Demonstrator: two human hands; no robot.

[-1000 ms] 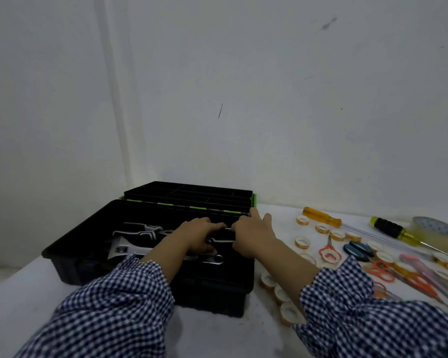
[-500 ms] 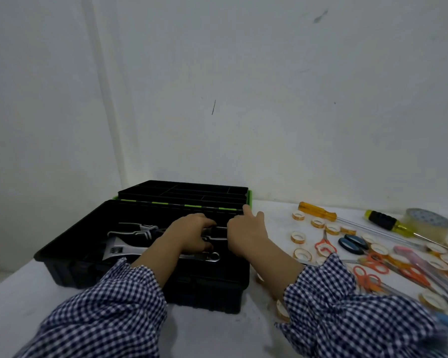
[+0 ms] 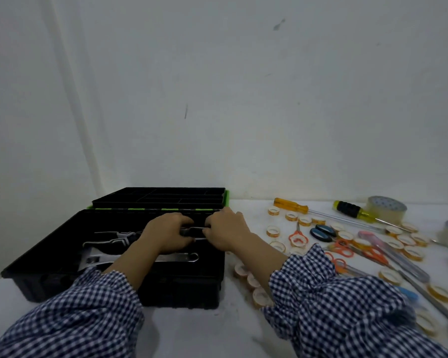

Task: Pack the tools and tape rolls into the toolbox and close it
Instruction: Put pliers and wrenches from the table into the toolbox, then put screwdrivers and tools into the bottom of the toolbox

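Black toolbox sits open on the white table with its lid laid back, and a wrench and pliers lie in the base. Left grip and right grip are both inside over the base's right half, fingers curled round a dark tool held between them, just above the wrench; which tool, cannot tell. Probably rigid, fairly heavy steel with no give, best taken by the handle ends; the loose tape rolls on the table to the right look light and easy to pinch.
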